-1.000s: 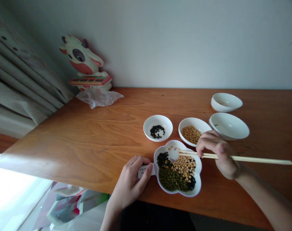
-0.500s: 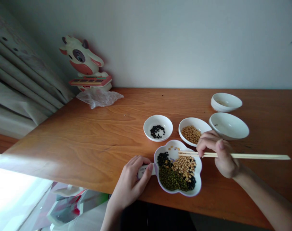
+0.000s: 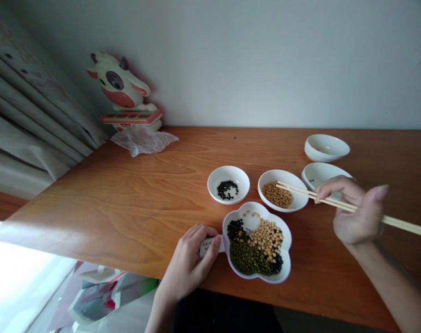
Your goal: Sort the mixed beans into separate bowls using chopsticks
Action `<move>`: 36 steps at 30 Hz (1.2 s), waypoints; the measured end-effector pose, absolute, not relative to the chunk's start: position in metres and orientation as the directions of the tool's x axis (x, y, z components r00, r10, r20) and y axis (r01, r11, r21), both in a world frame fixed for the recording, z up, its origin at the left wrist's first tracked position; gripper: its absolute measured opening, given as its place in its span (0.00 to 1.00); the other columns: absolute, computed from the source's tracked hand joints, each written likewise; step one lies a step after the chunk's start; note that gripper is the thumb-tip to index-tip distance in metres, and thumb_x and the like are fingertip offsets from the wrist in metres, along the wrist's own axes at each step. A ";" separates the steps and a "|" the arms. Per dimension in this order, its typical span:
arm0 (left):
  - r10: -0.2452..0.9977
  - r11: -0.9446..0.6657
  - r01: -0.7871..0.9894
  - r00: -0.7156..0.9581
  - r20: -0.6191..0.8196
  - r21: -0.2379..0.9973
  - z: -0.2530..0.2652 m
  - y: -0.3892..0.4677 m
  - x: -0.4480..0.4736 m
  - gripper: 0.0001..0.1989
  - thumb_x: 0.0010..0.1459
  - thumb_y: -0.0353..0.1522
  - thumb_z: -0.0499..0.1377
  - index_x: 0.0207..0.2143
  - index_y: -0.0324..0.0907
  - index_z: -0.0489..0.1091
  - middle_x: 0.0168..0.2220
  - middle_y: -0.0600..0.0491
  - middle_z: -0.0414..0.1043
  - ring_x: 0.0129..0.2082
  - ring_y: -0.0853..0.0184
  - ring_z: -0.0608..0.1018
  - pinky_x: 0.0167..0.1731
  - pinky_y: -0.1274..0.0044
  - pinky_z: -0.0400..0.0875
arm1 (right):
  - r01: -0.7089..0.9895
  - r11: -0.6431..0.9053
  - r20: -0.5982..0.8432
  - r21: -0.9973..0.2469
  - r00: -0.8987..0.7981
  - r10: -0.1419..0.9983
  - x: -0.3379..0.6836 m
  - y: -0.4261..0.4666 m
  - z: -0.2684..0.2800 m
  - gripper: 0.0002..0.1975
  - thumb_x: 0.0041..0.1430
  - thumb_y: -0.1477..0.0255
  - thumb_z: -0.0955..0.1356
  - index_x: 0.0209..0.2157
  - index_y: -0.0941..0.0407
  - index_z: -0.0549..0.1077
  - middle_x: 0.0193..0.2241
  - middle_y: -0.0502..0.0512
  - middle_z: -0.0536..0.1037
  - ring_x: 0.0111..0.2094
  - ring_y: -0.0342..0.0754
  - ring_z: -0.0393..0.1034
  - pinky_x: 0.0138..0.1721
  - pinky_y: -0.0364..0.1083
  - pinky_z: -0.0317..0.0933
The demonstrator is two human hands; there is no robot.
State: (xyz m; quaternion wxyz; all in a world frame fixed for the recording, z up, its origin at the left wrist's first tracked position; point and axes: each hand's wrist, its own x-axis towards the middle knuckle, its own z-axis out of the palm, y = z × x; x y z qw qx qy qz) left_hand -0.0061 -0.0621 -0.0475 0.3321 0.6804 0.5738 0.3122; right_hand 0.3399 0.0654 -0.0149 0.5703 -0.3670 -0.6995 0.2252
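Note:
My left hand (image 3: 193, 261) is closed round the handle of a white, flower-shaped scoop (image 3: 286, 231) at the table's front edge. Inside the scoop lie green beans (image 3: 247, 259), yellow soybeans (image 3: 265, 235) and black beans (image 3: 235, 226). With its fingers shut on a pair of wooden chopsticks (image 3: 330, 201), my right hand (image 3: 356, 212) is over the table to the right. The chopstick tips are over a white bowl (image 3: 300, 201) holding soybeans (image 3: 276, 195); whether a bean is between them I cannot tell. Left of it, another white bowl (image 3: 213, 178) holds black beans (image 3: 227, 189).
Two more white bowls stand at the right: a farther bowl (image 3: 326, 148) and a nearer bowl (image 3: 323, 175), partly behind my right hand. A cow toy with a keyboard (image 3: 130, 99) and a clear plastic bag (image 3: 144, 141) are at the back left of the wooden table (image 3: 144, 199).
My right hand has moved right, taking the chopstick tips from inside the scoop up to the soybean bowl. The left hand and scoop have stayed in place.

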 end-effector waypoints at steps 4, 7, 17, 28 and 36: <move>0.989 -0.120 0.574 0.143 0.045 0.810 -0.049 -0.062 -0.006 0.13 0.78 0.40 0.54 0.42 0.45 0.73 0.39 0.52 0.77 0.38 0.63 0.78 0.44 0.72 0.69 | 0.204 0.687 0.632 -0.697 -0.277 0.724 0.330 0.059 -0.016 0.38 0.76 0.46 0.47 0.28 0.47 0.76 0.24 0.55 0.73 0.31 0.59 0.67 0.43 0.60 0.56; 0.989 -0.120 0.574 0.142 0.045 0.810 -0.049 -0.062 -0.005 0.13 0.78 0.41 0.54 0.42 0.45 0.73 0.39 0.52 0.77 0.39 0.62 0.78 0.45 0.72 0.69 | 0.251 0.695 0.553 -0.673 -0.453 0.699 0.322 0.056 -0.023 0.37 0.77 0.46 0.49 0.29 0.49 0.76 0.27 0.53 0.77 0.32 0.56 0.69 0.46 0.59 0.55; 0.989 -0.121 0.582 0.138 0.049 0.804 -0.048 -0.062 -0.005 0.14 0.78 0.41 0.54 0.41 0.45 0.73 0.39 0.52 0.77 0.38 0.63 0.78 0.44 0.72 0.69 | 0.325 0.729 0.500 -0.603 -0.558 0.662 0.309 0.051 -0.032 0.34 0.79 0.50 0.46 0.33 0.50 0.72 0.29 0.52 0.78 0.35 0.55 0.69 0.49 0.60 0.52; 0.990 -0.119 0.581 0.134 0.049 0.805 -0.048 -0.062 -0.004 0.14 0.78 0.41 0.54 0.41 0.45 0.72 0.38 0.52 0.77 0.38 0.63 0.79 0.45 0.72 0.70 | 0.334 0.729 0.496 -0.597 -0.561 0.663 0.310 0.050 -0.032 0.35 0.78 0.49 0.45 0.33 0.50 0.71 0.29 0.52 0.78 0.34 0.55 0.69 0.49 0.60 0.52; 0.990 -0.115 0.580 0.135 0.044 0.806 -0.049 -0.063 -0.005 0.13 0.78 0.41 0.54 0.41 0.45 0.72 0.39 0.52 0.77 0.38 0.62 0.78 0.45 0.71 0.69 | 0.324 0.740 0.509 -0.590 -0.562 0.652 0.311 0.051 -0.030 0.34 0.79 0.51 0.46 0.32 0.50 0.71 0.28 0.52 0.77 0.34 0.54 0.69 0.49 0.60 0.52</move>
